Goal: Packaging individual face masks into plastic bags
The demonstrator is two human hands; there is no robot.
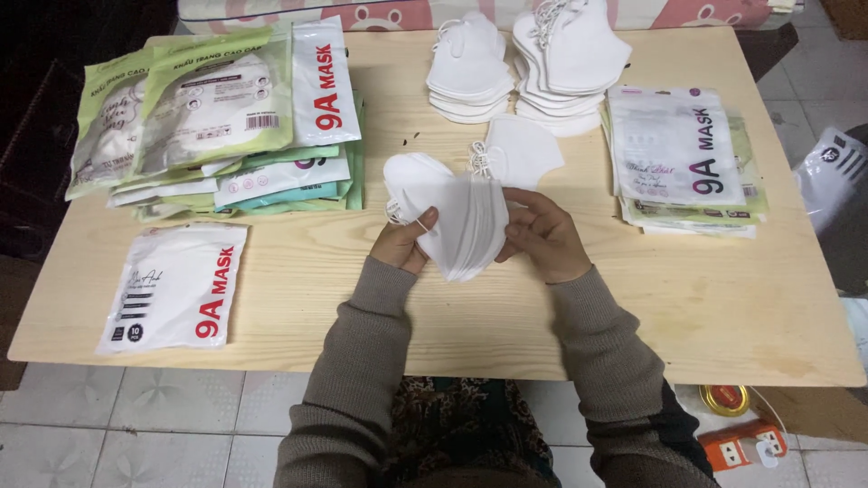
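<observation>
Leftmost, a flat white plastic mask packet lies near the pale wooden desk edge. Both hands, left and right, pinch a fanned stack of white fabric masks above bare desk centre, beside a right-hand packet pile.

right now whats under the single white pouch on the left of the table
Only bare wooden table shows around the white pouch, which lies flat and alone. Anything directly beneath it is covered.

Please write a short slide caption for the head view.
Both hands hold a fanned stack of white masks over a wooden table among mask packets.
</observation>
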